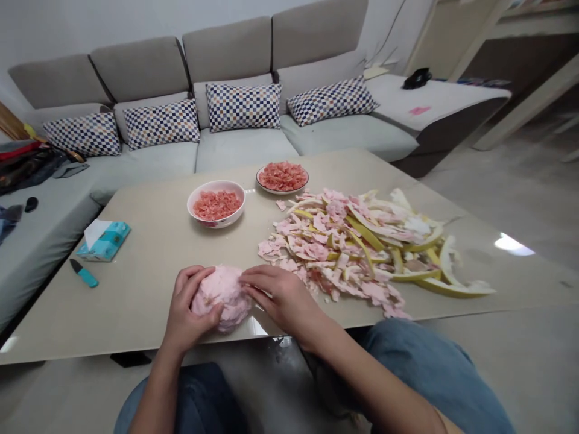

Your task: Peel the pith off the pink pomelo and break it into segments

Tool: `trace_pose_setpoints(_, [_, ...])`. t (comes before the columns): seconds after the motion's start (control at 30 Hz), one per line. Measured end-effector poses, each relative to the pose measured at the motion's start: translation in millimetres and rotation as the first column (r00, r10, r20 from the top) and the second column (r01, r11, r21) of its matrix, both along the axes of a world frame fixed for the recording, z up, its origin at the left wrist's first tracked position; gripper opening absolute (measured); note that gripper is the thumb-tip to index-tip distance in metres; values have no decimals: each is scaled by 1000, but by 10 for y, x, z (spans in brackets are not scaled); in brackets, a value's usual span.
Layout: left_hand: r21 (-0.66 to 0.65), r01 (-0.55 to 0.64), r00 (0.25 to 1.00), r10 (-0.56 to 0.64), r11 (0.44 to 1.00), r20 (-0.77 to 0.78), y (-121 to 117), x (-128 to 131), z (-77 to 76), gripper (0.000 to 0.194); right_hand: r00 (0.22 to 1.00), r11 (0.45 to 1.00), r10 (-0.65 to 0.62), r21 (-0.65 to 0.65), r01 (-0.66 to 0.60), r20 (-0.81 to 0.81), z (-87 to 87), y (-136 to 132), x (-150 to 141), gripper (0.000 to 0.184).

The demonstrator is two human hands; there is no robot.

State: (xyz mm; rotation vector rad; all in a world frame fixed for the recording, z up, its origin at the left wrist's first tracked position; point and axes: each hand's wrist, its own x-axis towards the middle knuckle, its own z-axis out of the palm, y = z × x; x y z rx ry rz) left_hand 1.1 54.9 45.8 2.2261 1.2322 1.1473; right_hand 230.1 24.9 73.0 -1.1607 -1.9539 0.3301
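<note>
A peeled pink pomelo (224,295) rests on the near edge of the beige table (149,265). My left hand (186,310) wraps round its left side, fingers curled on it. My right hand (283,298) grips its right side, fingertips pressed at the top. A big heap of pink pith and yellow peel (357,247) lies just right of my hands. Further back stand a white bowl (216,204) and a plate (282,176), both filled with red pomelo flesh.
A teal tissue pack (104,240) and a small teal-handled knife (83,273) lie at the table's left. A grey sofa (235,144) with checked cushions runs behind the table. My knees in blue jeans are below the table edge.
</note>
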Motion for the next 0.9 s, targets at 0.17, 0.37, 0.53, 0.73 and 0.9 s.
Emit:
trace_pose_setpoints(0.17, [-31,46,999,-45,998,19,4,1,5,48,950,996,4,87,-32,311,71,50,-96,11])
trace_pose_setpoints(0.37, [-88,77,996,-73,993,52,16,-7,27,48,879,998,1,55,-31,477,183,55,-119,10])
trace_pose_setpoints(0.53, [-86,82,995,-78,993,57,50,-18,36,48,840,998,-28,61,-6,541,208,48,-211,10])
trace_pose_setpoints(0.73, [-57,111,993,-107,992,57,46,-20,44,48,909,981,-189,106,160,372,29,78,-316,9])
trace_pose_setpoints(0.9, [-32,142,988,-139,989,71,20,-35,24,49,992,984,-98,-156,85,-81,20,93,-165,14])
